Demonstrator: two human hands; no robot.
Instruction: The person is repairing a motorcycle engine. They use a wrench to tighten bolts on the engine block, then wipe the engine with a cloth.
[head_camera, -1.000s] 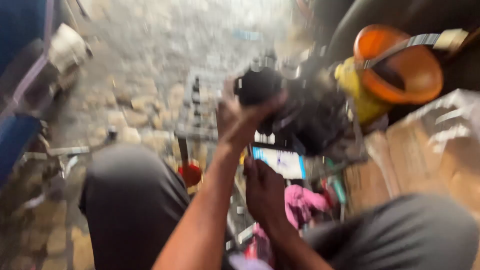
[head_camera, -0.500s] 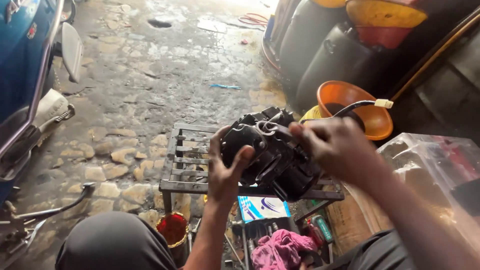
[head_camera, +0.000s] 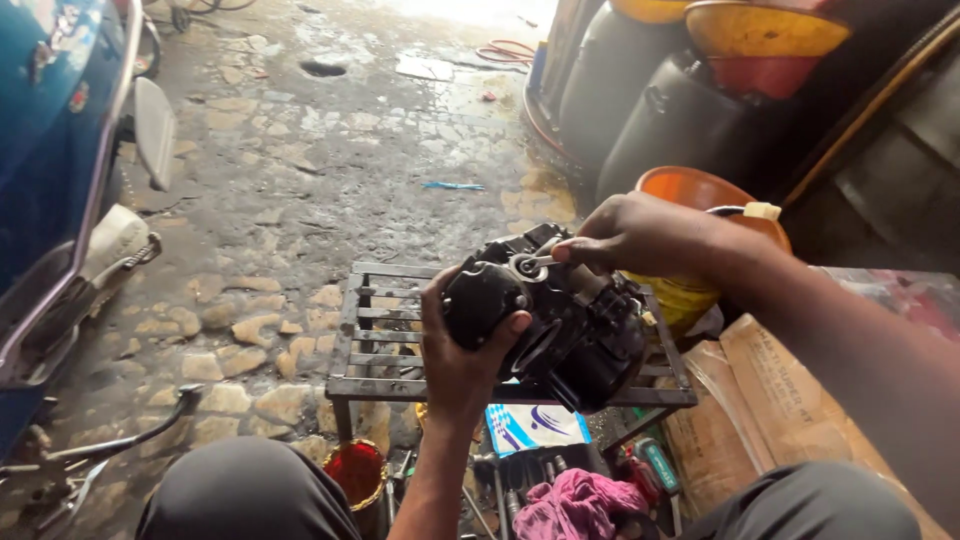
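Head view. A black engine is shown tilted on a metal-slat desk, toward the desk's 3 o'clock end. The left hand is closed around the rounded cover at the engine's 9 o'clock side, thumb over the top and fingers beneath, so that the block is steadied. The right hand is closed in a pinch on a small ring spanner, whose ring end is seated on a fitting at the engine's 12 o'clock face. Whether that fitting is being loosened or tightened cannot be told.

State of the work, as judged: the engine is off any vehicle and on the desk, its covers appear in place, and no removed parts are seen lying on the slats; the work is therefore taken to be at an early or middle stage, with one fastener in hand and the rest of the casing untouched.

Surroundings. An orange bowl lies at 1 o'clock of the engine, just behind the right hand. Under the desk, a red tin is seen at 7 o'clock and a pink rag at 6 o'clock, among loose tools. Flattened cardboard lies at 4 o'clock. A blue scooter stands at 9 o'clock, well apart, on a wet stone floor.
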